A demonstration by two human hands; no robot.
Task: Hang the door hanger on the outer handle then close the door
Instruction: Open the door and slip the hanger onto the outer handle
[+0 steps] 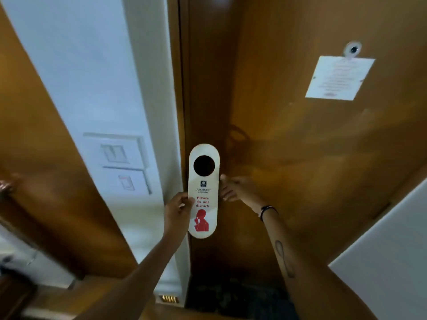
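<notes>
A white door hanger (203, 215) with a round hole at the top and red "Please do not disturb" lettering is held upright in front of the wooden door (288, 139), near its left edge. My left hand (178, 210) pinches the hanger's left side. My right hand (238, 189) is at the hanger's right side with curled fingers, and its fingertips are hidden behind the card. No door handle shows; the spot behind the hanger is covered.
A peephole (353, 49) and a white notice (339, 77) are on the door's upper right. Wall switches (115, 153) sit on the white wall to the left. Another wooden panel (34, 135) slants across the far left. A white wall (388, 262) stands at the lower right.
</notes>
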